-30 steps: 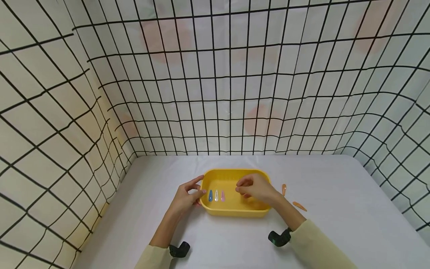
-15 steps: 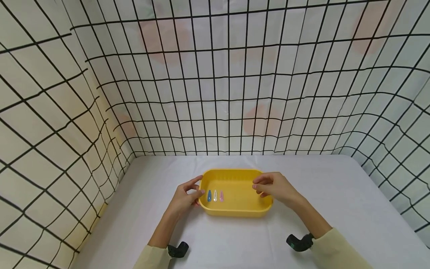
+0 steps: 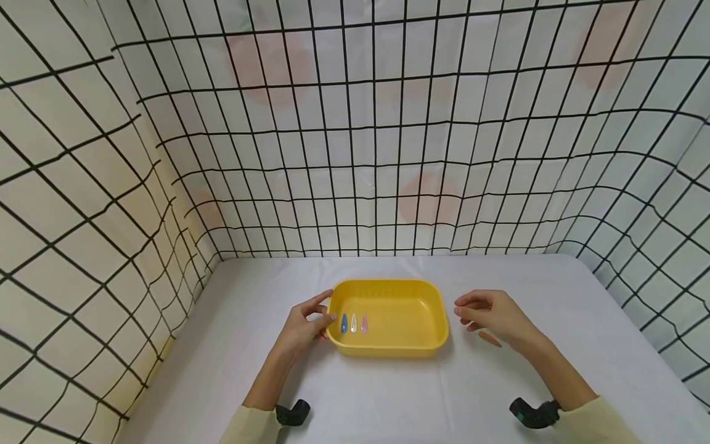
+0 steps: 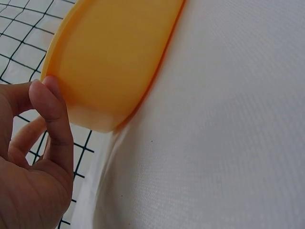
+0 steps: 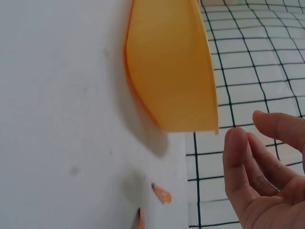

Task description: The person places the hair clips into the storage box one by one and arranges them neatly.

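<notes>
My left hand [image 3: 302, 324] pinches the left end of a yellow plastic tray [image 3: 383, 351], thumb at the rim and fingers outside. Inside the tray, near that end, a blue snap hair clip [image 3: 344, 324], a white one [image 3: 354, 323] and a pink one [image 3: 364, 324] lie in a row. Beyond the tray's right end, my right hand [image 3: 499, 314] hovers over the table, its thumb and fingers apart with nothing between them. Below it in the right wrist view are two orange hair clips, one [image 5: 162, 193] near the tray and another [image 5: 140, 219] at the lower edge; the head view shows only one.
A white cloth covers the table [image 3: 266, 277]. Black wire grid panels [image 3: 366, 185] with white sheeting behind them stand at the back and both sides. Each wrist carries a small black camera [image 3: 293, 413].
My right hand has moved right, out from over the tray to above the orange hair clips. My left hand stays on the tray's left end, and the three clips inside keep their places.
</notes>
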{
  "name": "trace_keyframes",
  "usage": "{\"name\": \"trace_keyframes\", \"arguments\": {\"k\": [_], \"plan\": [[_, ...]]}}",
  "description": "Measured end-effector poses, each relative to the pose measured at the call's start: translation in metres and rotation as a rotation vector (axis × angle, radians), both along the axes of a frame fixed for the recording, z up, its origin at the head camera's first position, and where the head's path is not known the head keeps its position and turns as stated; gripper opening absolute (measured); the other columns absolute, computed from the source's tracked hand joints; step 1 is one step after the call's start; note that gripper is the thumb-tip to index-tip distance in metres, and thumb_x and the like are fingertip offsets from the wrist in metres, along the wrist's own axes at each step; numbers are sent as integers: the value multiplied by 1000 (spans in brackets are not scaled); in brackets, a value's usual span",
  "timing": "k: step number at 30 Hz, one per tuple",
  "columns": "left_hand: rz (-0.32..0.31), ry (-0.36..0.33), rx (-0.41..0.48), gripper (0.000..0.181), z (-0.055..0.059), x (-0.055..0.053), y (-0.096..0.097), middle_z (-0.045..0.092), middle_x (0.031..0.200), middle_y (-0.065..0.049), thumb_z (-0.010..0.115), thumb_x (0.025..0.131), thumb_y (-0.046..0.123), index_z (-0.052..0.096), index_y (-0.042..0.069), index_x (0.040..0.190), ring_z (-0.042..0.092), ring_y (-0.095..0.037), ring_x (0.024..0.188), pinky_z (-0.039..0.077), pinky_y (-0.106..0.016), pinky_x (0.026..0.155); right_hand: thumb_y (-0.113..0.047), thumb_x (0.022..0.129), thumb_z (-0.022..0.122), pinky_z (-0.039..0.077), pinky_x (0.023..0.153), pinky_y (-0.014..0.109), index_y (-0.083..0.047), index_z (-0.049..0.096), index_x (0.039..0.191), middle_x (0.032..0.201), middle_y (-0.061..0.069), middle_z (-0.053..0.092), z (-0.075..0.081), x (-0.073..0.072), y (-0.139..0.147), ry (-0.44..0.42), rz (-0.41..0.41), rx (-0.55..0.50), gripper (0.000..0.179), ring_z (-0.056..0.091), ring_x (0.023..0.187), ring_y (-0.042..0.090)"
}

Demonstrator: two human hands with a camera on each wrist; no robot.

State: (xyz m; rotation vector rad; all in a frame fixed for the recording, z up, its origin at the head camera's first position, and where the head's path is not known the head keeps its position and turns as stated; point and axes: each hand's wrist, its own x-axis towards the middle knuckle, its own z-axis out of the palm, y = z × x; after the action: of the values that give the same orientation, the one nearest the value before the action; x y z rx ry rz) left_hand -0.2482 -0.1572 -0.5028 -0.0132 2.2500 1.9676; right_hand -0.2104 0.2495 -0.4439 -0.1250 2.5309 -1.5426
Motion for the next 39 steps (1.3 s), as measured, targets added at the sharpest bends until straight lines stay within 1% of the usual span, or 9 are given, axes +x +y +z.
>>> {"name": "trace_keyframes", "arguments": {"k": [3,6,10,15,20,28,31,34,39], "plan": [[-3,6,0,60,0,1,0,60,104,-11,79,88,7,62,23,144,55,-14,53,55,-22,52,-26,98,72,64,78,32,5,65,124,107,19,73,-5,2,10,1,-10,8,41,71,93,31],[-3,6,-2,60,0,1,-1,60,104,-11,79,89,7,62,24,144,55,-14,53,55,-22,53,-24,99,70,63,77,31,7,65,124,105,19,74,-11,4,20,-8,-22,25,40,70,91,27],[-3,5,-8,60,0,0,-1,60,105,-11,79,89,7,62,24,144,56,-14,54,56,-23,54,-25,99,70,63,74,31,8,65,124,100,16,75,-21,7,32,-24,-35,41,41,71,85,24],[2,1,-13,60,-1,0,-1,60,104,-11,79,89,6,62,24,144,55,-14,53,56,-23,53,-26,98,71,62,72,30,8,64,124,100,15,77,-32,12,47,-37,-43,38,43,72,83,22],[9,-5,-17,60,-1,0,0,60,104,-11,78,89,6,62,25,143,55,-14,53,56,-22,53,-24,99,70,62,71,30,9,65,122,99,14,77,-40,16,59,-79,-48,46,41,70,81,19],[2,-2,-20,61,1,0,0,60,104,-10,78,89,7,61,25,145,55,-14,53,56,-22,54,-19,101,66,63,68,31,13,63,120,95,13,75,-46,20,69,-155,-6,6,38,70,77,17],[-2,6,-21,61,1,1,0,61,104,-11,78,89,6,61,23,145,55,-13,53,56,-22,53,-19,101,66,63,68,32,14,62,121,95,11,75,-49,21,70,-178,-26,-5,38,70,77,16],[-4,10,-24,61,1,1,0,61,104,-10,78,89,6,61,23,145,56,-13,52,56,-22,53,-18,101,66,63,68,31,14,62,121,93,10,75,-52,21,70,-170,-59,9,38,70,77,16],[-1,6,-17,60,0,1,0,61,104,-10,78,89,7,62,25,144,56,-14,53,56,-22,53,-18,101,66,62,67,29,10,62,122,93,9,74,-52,17,69,-124,-107,75,36,68,75,16]]}}
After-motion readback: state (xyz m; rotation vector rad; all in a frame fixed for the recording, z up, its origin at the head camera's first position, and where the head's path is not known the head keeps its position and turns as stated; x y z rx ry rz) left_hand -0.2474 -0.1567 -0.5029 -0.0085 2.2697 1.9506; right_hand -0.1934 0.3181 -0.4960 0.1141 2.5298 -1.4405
